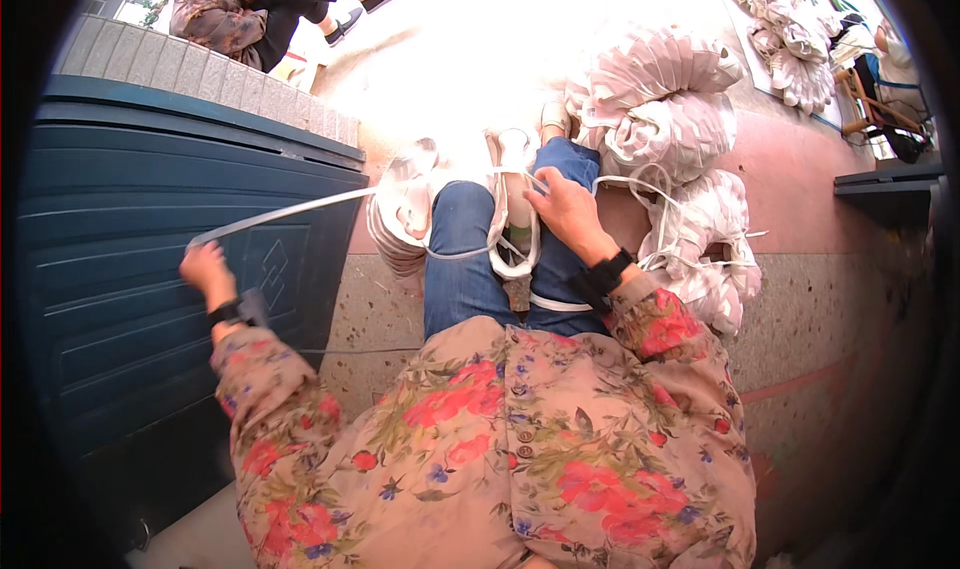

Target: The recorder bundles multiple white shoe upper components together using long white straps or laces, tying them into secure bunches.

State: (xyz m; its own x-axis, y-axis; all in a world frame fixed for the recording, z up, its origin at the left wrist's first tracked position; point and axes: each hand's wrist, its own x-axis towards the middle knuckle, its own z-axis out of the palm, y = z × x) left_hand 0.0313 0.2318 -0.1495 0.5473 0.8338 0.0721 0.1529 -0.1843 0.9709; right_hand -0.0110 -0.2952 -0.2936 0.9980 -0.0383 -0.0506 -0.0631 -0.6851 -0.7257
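My left hand (205, 271) is stretched far out to the left, its fingers closed on a flat white strap (290, 209). The strap runs taut from there back toward my knees. Above my right thigh, my right hand (566, 207) is closed with its fingertips at the same white strap. Between and beside my jeans-covered legs stand white, folded pieces (403, 209) stacked in a bundle, washed out by glare. A white loop (515, 267) hangs between my knees. Another white band lies across my right thigh.
At the right lie several bundles of white pleated pieces (660, 74), with loose straps over the lower one (705, 234). A dark blue panelled door (170, 199) stands close on the left. A person (225, 19) sits beyond it. A wooden chair (880, 109) stands far right.
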